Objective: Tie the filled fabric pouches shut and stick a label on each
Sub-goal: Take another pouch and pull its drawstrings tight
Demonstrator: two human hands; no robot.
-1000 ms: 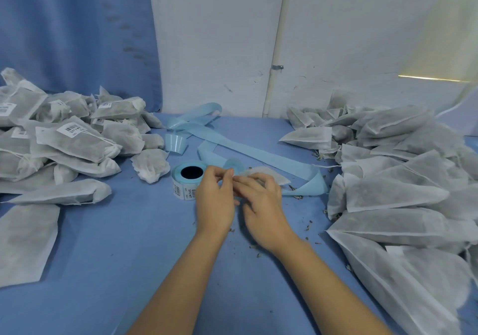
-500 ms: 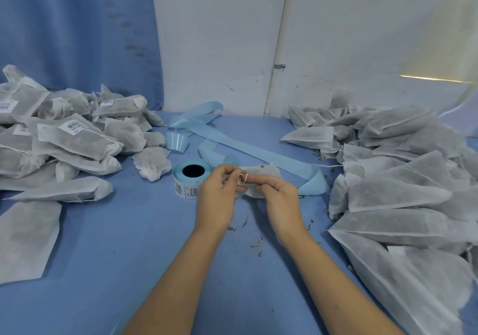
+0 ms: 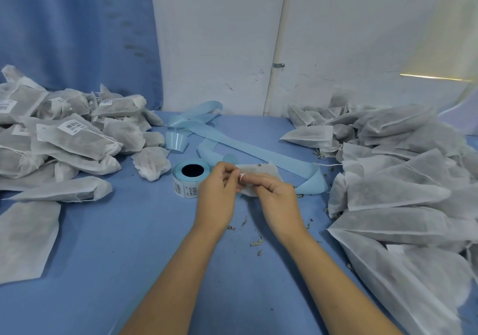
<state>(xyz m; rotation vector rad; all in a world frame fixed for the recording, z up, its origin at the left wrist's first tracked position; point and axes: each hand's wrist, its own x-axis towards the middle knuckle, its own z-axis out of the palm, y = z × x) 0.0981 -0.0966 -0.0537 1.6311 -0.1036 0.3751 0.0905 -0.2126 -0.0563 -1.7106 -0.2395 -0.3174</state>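
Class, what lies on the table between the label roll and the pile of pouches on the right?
The head view shows the left hand and right hand holding a pouch by its drawstring, then the curled blue backing strip.

Soft even light, sharp centre, wide-angle edge distortion.

White pouches [image 3: 393, 192], blue table [image 3: 124, 231].

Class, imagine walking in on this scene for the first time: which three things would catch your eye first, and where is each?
In the middle, the left hand and right hand pinch a white string over a pouch, just right of the label roll. A labelled heap of pouches lies on the left of the table, and an unlabelled heap on its right.
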